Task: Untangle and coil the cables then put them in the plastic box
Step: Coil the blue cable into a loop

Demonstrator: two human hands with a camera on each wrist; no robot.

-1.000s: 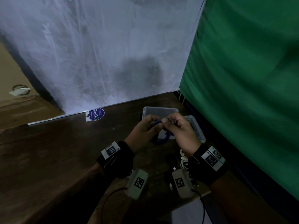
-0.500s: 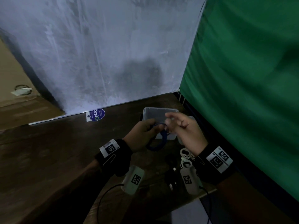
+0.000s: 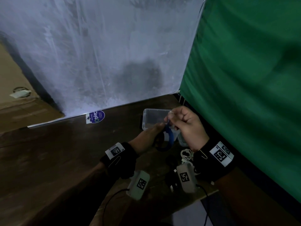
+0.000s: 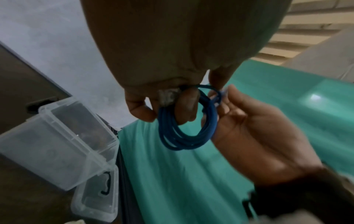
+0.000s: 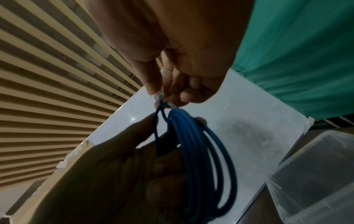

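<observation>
The blue cable (image 3: 165, 141) is seen coiled in several loops only in the wrist views; from the head it reads as one band. The coil is held by the left hand (image 3: 147, 136), fingers curled through it, hanging toward 6 o'clock. Its clear end plug (image 5: 159, 96) is pinched by the right hand (image 3: 187, 126) at 12 o'clock. The plastic box (image 3: 146, 117) stands on the tabletop (image 3: 57, 160) just beyond.

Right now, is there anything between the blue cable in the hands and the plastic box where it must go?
Nothing visible blocks it. The blue cable hangs coiled from the left hand, its end pinched by the right hand, just in front of the open plastic box, whose lid is off.
</observation>
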